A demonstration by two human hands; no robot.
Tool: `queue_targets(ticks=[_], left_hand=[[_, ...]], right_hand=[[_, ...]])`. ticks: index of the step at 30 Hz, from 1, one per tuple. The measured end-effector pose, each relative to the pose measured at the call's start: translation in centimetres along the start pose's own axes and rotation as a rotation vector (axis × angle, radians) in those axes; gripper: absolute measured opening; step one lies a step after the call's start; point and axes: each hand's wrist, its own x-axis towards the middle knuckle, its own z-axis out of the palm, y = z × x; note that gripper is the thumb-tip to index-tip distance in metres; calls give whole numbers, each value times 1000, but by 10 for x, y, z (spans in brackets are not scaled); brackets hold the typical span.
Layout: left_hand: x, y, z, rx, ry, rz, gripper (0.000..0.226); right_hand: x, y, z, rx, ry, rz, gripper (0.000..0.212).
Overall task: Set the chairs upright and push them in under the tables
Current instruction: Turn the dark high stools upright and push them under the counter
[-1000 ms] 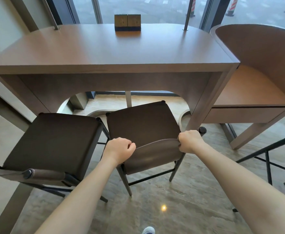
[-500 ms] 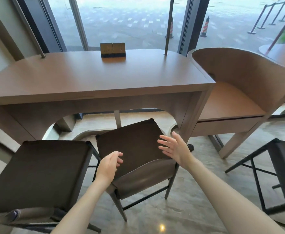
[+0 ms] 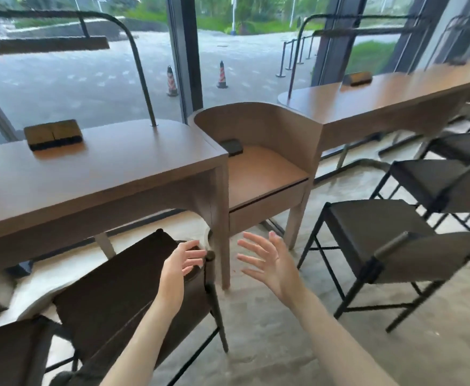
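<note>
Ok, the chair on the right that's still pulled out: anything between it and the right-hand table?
Nothing visible. The pulled-out chair stands upright with bare floor between it and the right-hand table. Both hands are open and empty.

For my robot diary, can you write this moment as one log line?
left hand: open, over pushed-in chair | right hand: open, empty | next chair: upright, not under table

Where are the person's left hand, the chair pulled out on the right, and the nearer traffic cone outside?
left hand (image 3: 182, 261): head view, back of hand
chair (image 3: 373, 221): head view, seat
traffic cone (image 3: 171, 80): head view, striped body
</note>
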Motion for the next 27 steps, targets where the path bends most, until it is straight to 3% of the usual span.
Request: queue_targets(ticks=[6,14,27], left_hand=[[-12,21,133,25,-266,14,51],[-79,16,298,1,-483,-68,38],[-164,-5,478,55,-821,-125,44]], right_hand=[[-72,-33,-110,103,288,-120,55],[-196,-39,-239,381,713,-268,53],[-330,-50,-365,467,1108,-376,51]])
